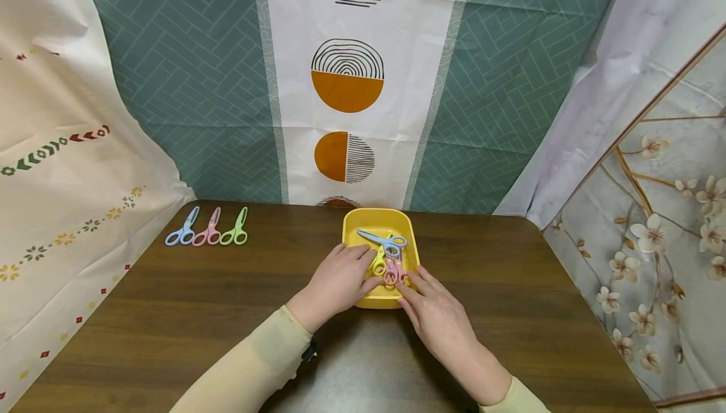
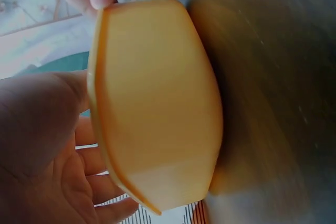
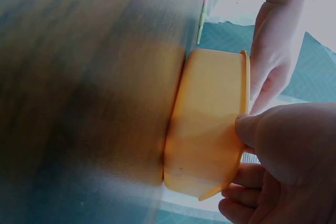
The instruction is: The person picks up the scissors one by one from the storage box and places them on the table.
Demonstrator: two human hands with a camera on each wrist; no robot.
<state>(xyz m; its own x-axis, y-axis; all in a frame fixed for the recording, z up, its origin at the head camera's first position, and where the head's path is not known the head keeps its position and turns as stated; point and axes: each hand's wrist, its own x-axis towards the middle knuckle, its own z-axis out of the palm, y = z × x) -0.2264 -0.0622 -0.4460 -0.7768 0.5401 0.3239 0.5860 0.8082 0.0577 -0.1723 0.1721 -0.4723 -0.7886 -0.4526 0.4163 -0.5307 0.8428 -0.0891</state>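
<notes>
A yellow tray (image 1: pixel 379 302) stands on the table and contains blue scissors (image 1: pixel 383 240), yellow-green scissors (image 1: pixel 379 264) and pink scissors (image 1: pixel 390 277). The blue pair lies across the others. My left hand (image 1: pixel 340 280) reaches over the tray's left side, its fingers extended and its thumb close to the pink handles. At the near right of the tray is my right hand (image 1: pixel 439 315), fingertips at the rim beside the pink handles. Its thumb (image 3: pixel 247 128) meets the tray's rim in the right wrist view. The tray wall hides the scissors from both wrist views.
At the table's far left lie blue scissors (image 1: pixel 183 229), pink scissors (image 1: pixel 208 229) and green scissors (image 1: pixel 235 229), side by side in a row. Patterned cloths hang behind the dark wooden table (image 1: pixel 499 274) and along both sides.
</notes>
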